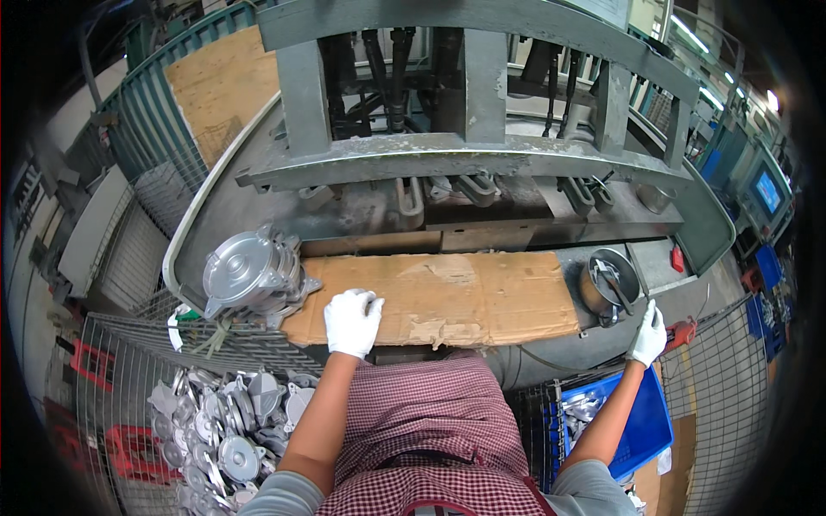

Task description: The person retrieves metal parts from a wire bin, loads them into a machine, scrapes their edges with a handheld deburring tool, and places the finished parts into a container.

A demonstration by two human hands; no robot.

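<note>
Both my hands wear white gloves. My left hand [354, 322] rests at the front edge of a flat, worn cardboard sheet [508, 297], its fingers curled in with nothing showing in them. To its left stands a stack of round, silver metal castings [243, 268] with lugs on their rims. My right hand [648, 335] is out to the right, closed around the lower end of a thin dark rod-like tool [639, 273], which points away from me. Beside that hand sits a round metal pot [594, 288] with tools standing in it.
A grey machine frame [482, 159] with hanging clamps spans the far side. At lower left, a wire basket [142, 344] holds many loose castings [239, 457]. A blue bin [641, 434] with metal pieces stands below my right arm. A red object [677, 259] lies at right.
</note>
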